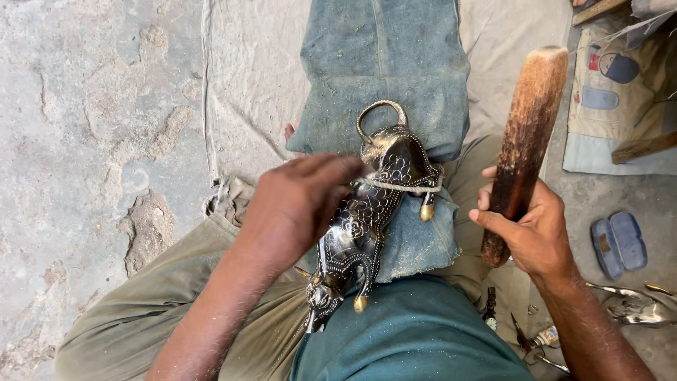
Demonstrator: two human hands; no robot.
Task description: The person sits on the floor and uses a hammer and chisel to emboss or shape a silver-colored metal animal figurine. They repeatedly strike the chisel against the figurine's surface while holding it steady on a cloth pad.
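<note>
A dark metal animal figure (370, 204) with scale patterns, a curled tail and brass-tipped legs lies on a dusty blue denim cloth (384, 70) over my lap. My left hand (296, 204) rests on the figure's side, fingers pressed against its back. My right hand (532, 229) grips a worn wooden mallet (525, 134) by its lower end, held upright to the right of the figure and apart from it.
I sit on a pale cloth (250, 70) spread over rough concrete floor (84, 141). Blue sandals (619, 243) lie at the right. Metal pieces (635, 307) and small tools (525, 335) lie near my right knee. A patched fabric bag (613, 106) lies at upper right.
</note>
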